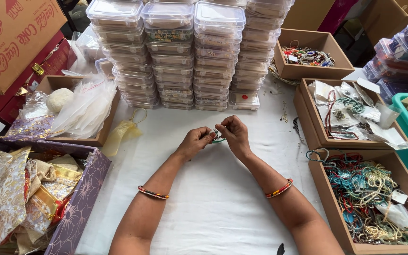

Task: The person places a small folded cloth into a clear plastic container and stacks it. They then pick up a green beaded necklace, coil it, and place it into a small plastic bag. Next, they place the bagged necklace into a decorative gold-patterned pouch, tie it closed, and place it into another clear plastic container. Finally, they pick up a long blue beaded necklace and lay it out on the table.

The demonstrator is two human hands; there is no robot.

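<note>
Currently, head view: my left hand (194, 141) and right hand (234, 134) meet fingertip to fingertip, both pinched narrow on a small green beaded piece (218, 140) held between them, above the white tablecloth (213, 198). Stacked clear boxes (190, 52) stand just beyond.

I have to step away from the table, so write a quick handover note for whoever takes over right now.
Left hand and right hand are raised together over the white tablecloth, fingers pinching a small green beaded piece between them.
Supplies: box of loose bead strands at right, bagged pieces in the tray behind it, stacked clear containers ahead, gift pouches at left.
Done: nothing finished lies on the cloth.
Left: the green piece is in hand, not set down.
</note>
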